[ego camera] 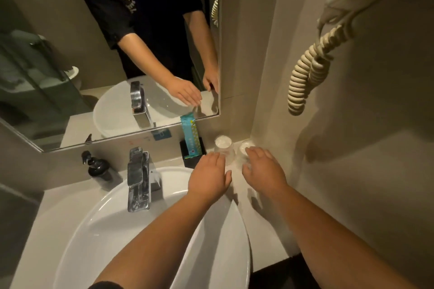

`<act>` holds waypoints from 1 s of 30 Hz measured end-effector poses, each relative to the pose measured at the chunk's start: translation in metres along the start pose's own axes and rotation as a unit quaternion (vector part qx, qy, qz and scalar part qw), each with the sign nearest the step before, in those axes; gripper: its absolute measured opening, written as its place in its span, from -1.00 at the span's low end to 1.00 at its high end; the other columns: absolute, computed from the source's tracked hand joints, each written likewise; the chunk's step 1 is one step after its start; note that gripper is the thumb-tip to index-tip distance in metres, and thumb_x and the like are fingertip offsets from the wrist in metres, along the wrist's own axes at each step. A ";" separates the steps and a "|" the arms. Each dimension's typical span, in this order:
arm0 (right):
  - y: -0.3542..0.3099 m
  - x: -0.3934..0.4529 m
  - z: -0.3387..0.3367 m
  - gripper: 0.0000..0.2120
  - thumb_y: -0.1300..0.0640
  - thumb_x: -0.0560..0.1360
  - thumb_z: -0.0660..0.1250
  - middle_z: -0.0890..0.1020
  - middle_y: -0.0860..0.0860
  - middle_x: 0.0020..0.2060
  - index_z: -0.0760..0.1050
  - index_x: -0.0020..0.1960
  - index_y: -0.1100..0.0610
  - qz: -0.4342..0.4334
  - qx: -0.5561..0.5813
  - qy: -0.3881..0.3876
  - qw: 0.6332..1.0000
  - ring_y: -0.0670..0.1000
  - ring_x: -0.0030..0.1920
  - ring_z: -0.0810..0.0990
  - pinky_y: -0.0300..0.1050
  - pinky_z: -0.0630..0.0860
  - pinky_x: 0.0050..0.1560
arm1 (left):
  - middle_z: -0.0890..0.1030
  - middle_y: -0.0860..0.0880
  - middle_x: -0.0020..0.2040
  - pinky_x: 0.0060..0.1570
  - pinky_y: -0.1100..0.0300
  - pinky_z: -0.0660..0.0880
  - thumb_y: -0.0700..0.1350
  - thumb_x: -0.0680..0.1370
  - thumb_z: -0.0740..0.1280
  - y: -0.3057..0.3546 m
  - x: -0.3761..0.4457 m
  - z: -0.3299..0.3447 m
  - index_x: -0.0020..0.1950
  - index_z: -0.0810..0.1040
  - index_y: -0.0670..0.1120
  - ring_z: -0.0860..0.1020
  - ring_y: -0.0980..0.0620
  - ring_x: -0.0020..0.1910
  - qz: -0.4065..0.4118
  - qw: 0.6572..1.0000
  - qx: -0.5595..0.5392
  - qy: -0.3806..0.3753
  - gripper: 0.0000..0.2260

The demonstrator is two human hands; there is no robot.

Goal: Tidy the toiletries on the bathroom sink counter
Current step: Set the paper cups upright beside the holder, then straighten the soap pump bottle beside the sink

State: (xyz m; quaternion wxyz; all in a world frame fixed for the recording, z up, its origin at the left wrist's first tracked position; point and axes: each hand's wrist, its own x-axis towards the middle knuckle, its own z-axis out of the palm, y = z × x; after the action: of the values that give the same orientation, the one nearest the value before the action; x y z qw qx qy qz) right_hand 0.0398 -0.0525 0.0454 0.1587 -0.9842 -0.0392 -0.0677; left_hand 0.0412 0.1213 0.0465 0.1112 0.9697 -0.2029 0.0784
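Note:
Two clear glasses stand upside down in the back right corner of the counter (265, 232), the left glass (223, 146) beside the right glass (244, 146). My left hand (209, 177) lies flat with fingers together, its fingertips just left of the left glass. My right hand (263, 171) hovers with fingers spread over the right glass and touches its side; no closed grip shows. A teal packet (190, 135) stands upright in a black holder (191, 158) against the back wall, left of the glasses.
A white basin (131, 237) fills the counter's middle, with a chrome tap (138, 178) behind it. A dark pump bottle (97, 168) stands at the back left. A mirror (70, 77) hangs above. A wall hair dryer's coiled cord (307, 73) hangs on the right wall.

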 end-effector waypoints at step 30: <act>-0.302 -0.103 0.111 -0.42 -0.15 0.51 0.13 0.39 0.08 0.40 0.27 0.44 0.12 -0.248 -0.022 -0.144 0.958 0.09 0.42 0.29 -0.01 0.17 0.45 | 0.25 -0.09 0.51 0.47 0.07 -0.02 0.17 0.60 0.03 -0.223 -0.269 -0.082 0.51 0.17 -0.09 0.15 -0.07 0.50 -0.216 0.971 0.077 -0.065 -0.45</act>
State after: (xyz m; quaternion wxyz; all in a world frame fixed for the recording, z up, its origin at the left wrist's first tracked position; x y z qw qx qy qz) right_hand -0.0778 0.2626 0.0188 0.1076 -0.9462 -0.3028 0.0369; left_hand -0.1195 0.4419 0.0310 0.0366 0.9993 0.0115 0.0049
